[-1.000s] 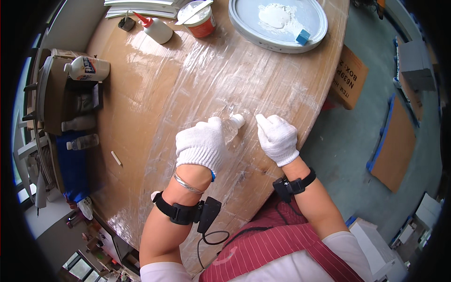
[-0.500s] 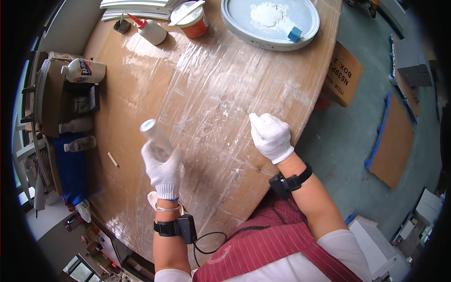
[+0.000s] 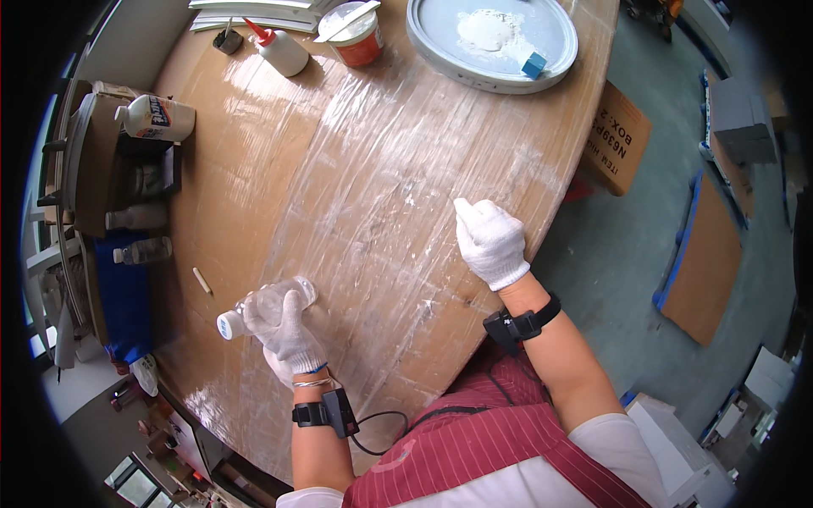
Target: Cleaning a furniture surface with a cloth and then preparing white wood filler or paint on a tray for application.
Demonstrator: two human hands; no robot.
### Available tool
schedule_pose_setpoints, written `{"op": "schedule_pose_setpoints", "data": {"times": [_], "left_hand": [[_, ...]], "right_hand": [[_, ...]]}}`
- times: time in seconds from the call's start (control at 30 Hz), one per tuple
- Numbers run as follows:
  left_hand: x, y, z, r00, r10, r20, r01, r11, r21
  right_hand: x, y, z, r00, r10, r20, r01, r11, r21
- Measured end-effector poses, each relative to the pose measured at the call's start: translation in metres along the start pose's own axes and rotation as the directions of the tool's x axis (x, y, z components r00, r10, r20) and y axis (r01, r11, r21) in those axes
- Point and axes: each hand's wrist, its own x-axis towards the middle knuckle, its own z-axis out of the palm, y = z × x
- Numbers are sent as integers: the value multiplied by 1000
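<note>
Left hand [image 3: 286, 332], white glove, fingers wrapped round clear plastic bottle [image 3: 264, 306]; bottle lying tilted, white cap pointing away from counter [image 3: 339, 169] middle, near counter's near-left edge. Right hand [image 3: 489, 240], gloved, loosely curled, holding nothing, resting at counter's right edge, well apart from bottle. Round grey tray [image 3: 440, 51] with white powder at counter's far side.

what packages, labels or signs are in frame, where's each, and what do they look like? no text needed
Cardboard box: on the floor off the table's right edge, brown, dark print on its side.
White bottle: lying on the shelf unit at upper left, label in blue and orange.
Clear bottle: held on its side by the left hand, white cap, no label visible.
Squeeze bottle: table's far edge, white, red nozzle.
Tub: beside it, red with white lid.
</note>
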Motion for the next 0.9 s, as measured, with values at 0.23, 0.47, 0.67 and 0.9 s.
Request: {"op": "schedule_pose_setpoints", "data": {"times": [0.23,0.47,0.67,0.9], "left_hand": [[-38,20,5,970,-222,-98,225,678,700],[-39,-70,-12,949,270,161,-300,628,718],[-39,-76,-12,934,308,183,-333,555,762],[-41,-68,-10,951,258,170,-300,644,703]], "right_hand": [[-6,-1,4,999,-41,29,41,999,8],[-2,-10,6,986,-105,128,104,994,16],[2,-19,13,999,-30,31,30,1000,2],[5,-27,16,997,-60,55,59,998,10]]}}
